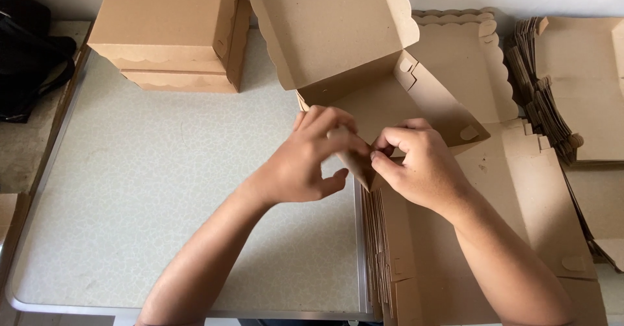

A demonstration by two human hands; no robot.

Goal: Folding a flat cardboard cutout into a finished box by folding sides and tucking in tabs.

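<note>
pinching one corner of the half-folded kraft box (390,98) w/ left hand (305,160) & right hand (419,167), fingers closed on its flap, i judge it light, thin, crease-prone.

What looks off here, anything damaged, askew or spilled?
Nothing stands out. Both hands, left hand and right hand, pinch a corner of the half-folded box. Finished boxes sit stacked; flat blanks lie in tidy piles.

Soft, even daylight, faint shadows, sharp focus, no glare or blur.
</note>
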